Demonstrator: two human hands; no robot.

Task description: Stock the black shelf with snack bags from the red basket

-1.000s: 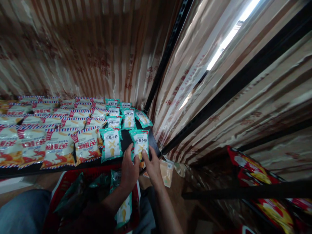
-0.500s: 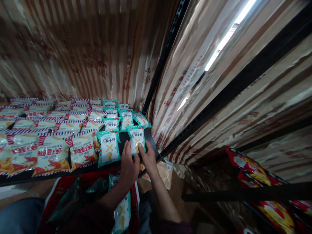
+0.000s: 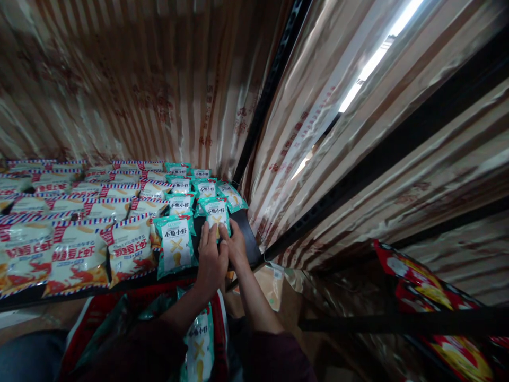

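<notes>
Between my two hands, a green-and-white snack bag (image 3: 217, 212) leans at the front of the green bags on the black shelf (image 3: 247, 236). My left hand (image 3: 212, 254) presses its fingers on the bag's lower left part. The fingers of my right hand (image 3: 234, 244) hold its lower right side. Another green bag (image 3: 176, 244) stands just left of my hands, at the front. Behind are several more green bags (image 3: 207, 189), one of them tilted (image 3: 232, 197) at the right end.
Rows of red-and-white snack bags (image 3: 79, 254) fill the shelf's left. Below, a red-edged container (image 3: 85, 323) holds green bags (image 3: 199, 345). A black post (image 3: 258, 106) and beam (image 3: 338, 180) flank the corner; red bags (image 3: 421, 276) lie at lower right.
Both hands have pushed the green bag a little back and left, closer to the bags behind it. The view has shifted slightly.
</notes>
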